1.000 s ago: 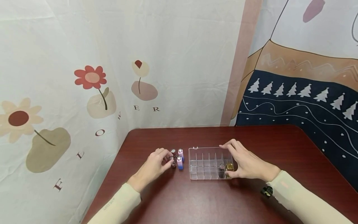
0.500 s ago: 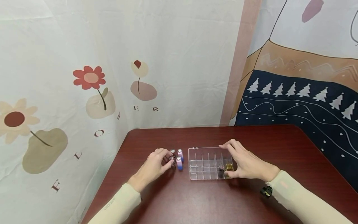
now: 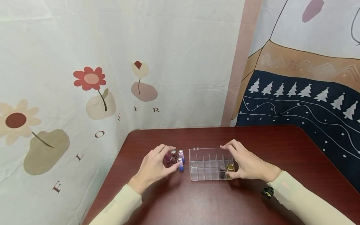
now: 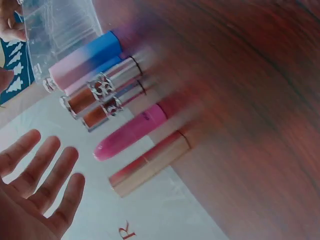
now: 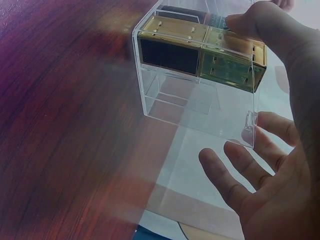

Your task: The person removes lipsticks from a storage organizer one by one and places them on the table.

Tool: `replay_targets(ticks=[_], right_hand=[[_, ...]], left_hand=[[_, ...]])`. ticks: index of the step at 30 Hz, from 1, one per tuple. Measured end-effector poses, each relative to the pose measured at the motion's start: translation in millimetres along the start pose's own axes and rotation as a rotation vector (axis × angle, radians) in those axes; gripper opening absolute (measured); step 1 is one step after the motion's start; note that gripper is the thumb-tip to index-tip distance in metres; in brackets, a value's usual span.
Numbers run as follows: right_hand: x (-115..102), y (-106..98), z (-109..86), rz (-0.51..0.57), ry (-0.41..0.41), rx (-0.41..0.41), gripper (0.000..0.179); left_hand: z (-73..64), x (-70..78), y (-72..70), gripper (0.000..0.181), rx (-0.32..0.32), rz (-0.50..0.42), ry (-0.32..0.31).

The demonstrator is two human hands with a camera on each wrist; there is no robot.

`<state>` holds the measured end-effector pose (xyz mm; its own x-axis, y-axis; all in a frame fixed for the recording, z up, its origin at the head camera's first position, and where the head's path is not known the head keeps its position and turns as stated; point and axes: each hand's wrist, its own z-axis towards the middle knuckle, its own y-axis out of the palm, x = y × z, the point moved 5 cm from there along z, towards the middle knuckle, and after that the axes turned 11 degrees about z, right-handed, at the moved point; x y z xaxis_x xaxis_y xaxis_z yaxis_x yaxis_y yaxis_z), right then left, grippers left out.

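Several upright lip product tubes stand beside my left hand, whose thumb and fingers are spread around them. Two are pink-to-blue tubes. Next to them are two brown lip glosses with silvery trim, a magenta tube and a gold-and-red lipstick. My right hand grips the right end of a clear divided organizer box, thumb at the front and fingers at the back edge. Inside that end sit a gold-cased lipstick and a dark tube.
Both hands work over a dark red-brown table. A white cloth printed with flowers hangs behind it, and a navy cloth with white trees hangs at the right.
My left hand has let go of a brown lip gloss, and its thumb and fingers have spread apart. The magenta tube now shows behind it. My right hand stays on the organizer box.
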<state>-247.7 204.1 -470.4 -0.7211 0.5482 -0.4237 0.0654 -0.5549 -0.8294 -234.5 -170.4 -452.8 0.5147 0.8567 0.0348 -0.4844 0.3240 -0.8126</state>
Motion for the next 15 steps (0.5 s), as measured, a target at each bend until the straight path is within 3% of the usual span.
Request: replay_targets(ticks=[6, 15], right_hand=[[-0.4, -0.6, 0.6, -0.003, 0.013, -0.001, 0.103], [-1.3, -0.4, 1.9, -0.005, 0.014, -0.009, 0.103]], left_hand=[[10.6, 18.0, -3.7, 0.070, 0.044, 0.007, 0.077], [25.6, 51.9, 0.6, 0.075, 0.041, 0.026, 0.170]])
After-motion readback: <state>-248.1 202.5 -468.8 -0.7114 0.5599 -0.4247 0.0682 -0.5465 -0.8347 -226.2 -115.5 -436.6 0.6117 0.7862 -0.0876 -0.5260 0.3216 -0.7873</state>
